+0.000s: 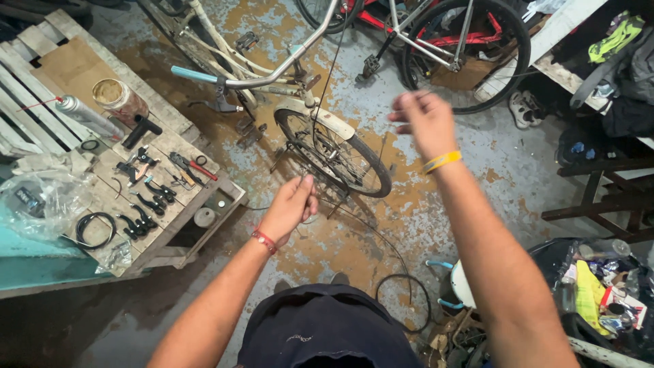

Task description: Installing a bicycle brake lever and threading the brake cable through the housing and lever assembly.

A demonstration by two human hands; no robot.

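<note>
Bare arms; left hand (291, 204) w/ red wristband, right hand (422, 123) w/ yellow; dark shorts.

Left hand (291, 204): closed around a thin dark cable (325, 88) at frame centre.
Right hand (424, 121): raised upper right of centre, blurred, fingers curled; its grip cannot be judged.
Bicycle (320, 140): cream frame, front wheel seen behind the hands.
Wooden pallet bench (102, 88): at left, laid with pliers (193, 165), a spray can (88, 116) and black brake levers (146, 204).
Floor (518, 163): rust-stained.

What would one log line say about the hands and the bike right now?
left hand: fist closed on thin cable | right hand: raised, blurred, grip unclear | bicycle: front wheel ahead | workbench: tools laid out
</note>
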